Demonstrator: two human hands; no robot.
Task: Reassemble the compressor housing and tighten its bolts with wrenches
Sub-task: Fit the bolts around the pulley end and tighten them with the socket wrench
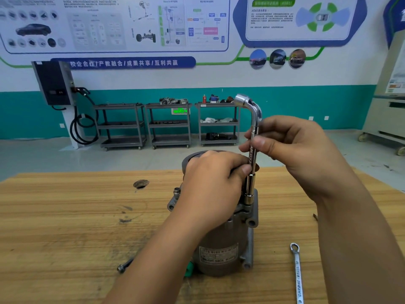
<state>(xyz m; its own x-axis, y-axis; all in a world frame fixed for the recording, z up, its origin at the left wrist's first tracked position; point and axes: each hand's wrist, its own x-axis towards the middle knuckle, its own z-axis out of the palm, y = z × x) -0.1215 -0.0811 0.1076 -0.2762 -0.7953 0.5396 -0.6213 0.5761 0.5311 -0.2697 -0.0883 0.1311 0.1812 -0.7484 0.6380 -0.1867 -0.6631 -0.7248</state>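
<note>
A grey metal compressor housing (221,253) stands upright on the wooden bench (65,216), with a label on its side. A chrome L-shaped socket wrench (252,137) stands vertically, its lower socket seated on a bolt at the housing's top right lug. My right hand (291,148) pinches the wrench shaft between thumb and fingers. My left hand (210,185) lies over the top of the housing, its thumb against the lower shaft. It hides most of the housing's top.
A chrome ring spanner (297,273) lies on the bench at the right front. A loose dark bolt (123,266) lies left of the housing. A hole (141,184) is in the benchtop. Grey shelf carts (168,126) stand by the far wall.
</note>
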